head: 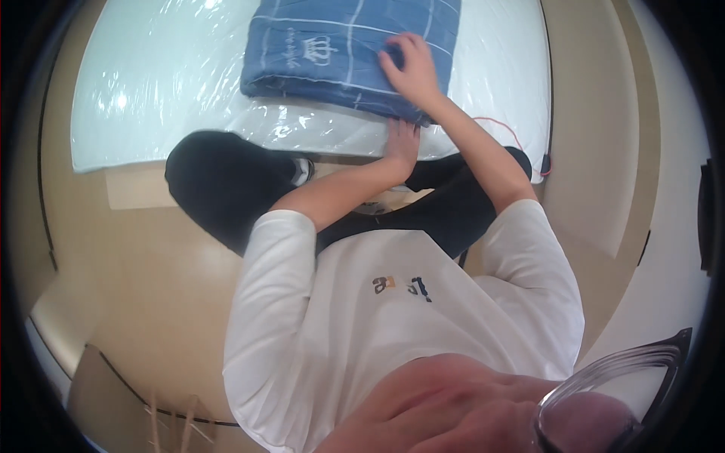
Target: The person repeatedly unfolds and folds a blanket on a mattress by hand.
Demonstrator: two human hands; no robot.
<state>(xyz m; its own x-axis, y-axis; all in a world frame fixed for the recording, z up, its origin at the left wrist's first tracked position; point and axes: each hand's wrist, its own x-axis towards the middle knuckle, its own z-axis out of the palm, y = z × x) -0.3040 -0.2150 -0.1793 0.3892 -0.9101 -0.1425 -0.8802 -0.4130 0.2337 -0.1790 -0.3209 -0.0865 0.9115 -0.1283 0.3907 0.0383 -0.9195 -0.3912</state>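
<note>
A folded blue checked cloth (317,56), with white lines, a crown motif and some lettering, lies on a plastic-covered white mattress (158,85). My right hand (412,68) is over the cloth's top near its right side, thumb and fingers curved and apart, with no fabric visibly pinched. Below it, my left hand (402,144) meets the near right corner of the cloth. Its fingertips go in under the lower edge and are hidden, so a grip cannot be made out. The near edge of the cloth shows stacked, rounded folds.
My bent legs (221,187) in black trousers are up against the mattress's near edge. A thin red cord (504,124) curves over its right corner. Wooden-looking flooring (164,283) surrounds it, and a slim wooden stand (187,422) is at lower left.
</note>
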